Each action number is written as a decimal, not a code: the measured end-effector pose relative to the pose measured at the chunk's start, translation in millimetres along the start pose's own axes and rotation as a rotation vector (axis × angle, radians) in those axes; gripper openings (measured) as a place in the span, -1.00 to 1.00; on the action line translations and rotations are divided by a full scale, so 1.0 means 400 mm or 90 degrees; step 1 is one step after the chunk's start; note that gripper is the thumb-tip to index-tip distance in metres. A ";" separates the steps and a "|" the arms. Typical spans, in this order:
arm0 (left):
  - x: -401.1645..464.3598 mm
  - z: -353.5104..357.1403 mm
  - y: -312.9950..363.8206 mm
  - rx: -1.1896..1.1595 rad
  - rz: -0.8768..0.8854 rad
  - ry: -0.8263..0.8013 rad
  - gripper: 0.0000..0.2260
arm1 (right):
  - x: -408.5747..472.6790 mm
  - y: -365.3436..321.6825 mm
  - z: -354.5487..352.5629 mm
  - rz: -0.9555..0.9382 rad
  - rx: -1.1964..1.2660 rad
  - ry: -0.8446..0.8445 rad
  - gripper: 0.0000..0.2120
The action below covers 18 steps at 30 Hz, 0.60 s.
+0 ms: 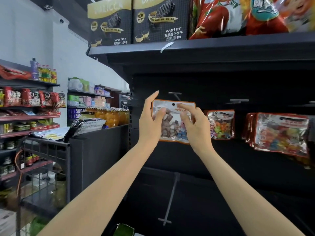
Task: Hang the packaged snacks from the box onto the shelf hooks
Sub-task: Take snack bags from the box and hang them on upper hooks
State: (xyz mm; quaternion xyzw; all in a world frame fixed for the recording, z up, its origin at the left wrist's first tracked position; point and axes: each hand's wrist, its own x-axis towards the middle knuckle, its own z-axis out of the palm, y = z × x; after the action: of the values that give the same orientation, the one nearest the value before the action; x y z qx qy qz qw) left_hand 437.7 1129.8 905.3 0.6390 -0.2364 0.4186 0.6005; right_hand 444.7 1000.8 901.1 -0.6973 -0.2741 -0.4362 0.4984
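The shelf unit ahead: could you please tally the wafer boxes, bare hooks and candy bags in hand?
Wafer boxes: 2
Bare hooks: 2
Candy bag in hand: 1
Total: 5
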 end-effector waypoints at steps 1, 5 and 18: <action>0.005 0.008 -0.002 0.023 0.005 0.001 -0.69 | 0.006 0.002 0.001 0.013 -0.015 0.012 -0.73; 0.019 0.024 -0.023 0.072 -0.002 0.005 -0.77 | 0.015 -0.004 0.002 0.020 -0.067 0.034 -0.70; 0.076 0.071 -0.124 0.323 -0.101 -0.155 -0.54 | 0.047 0.083 0.010 0.106 -0.216 -0.060 -0.46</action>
State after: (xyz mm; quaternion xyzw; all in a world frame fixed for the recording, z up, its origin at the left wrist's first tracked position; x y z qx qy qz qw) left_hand 501.1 1116.6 904.0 0.8307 -0.1439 0.3360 0.4199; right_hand 482.1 991.9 901.9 -0.8112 -0.1614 -0.4000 0.3948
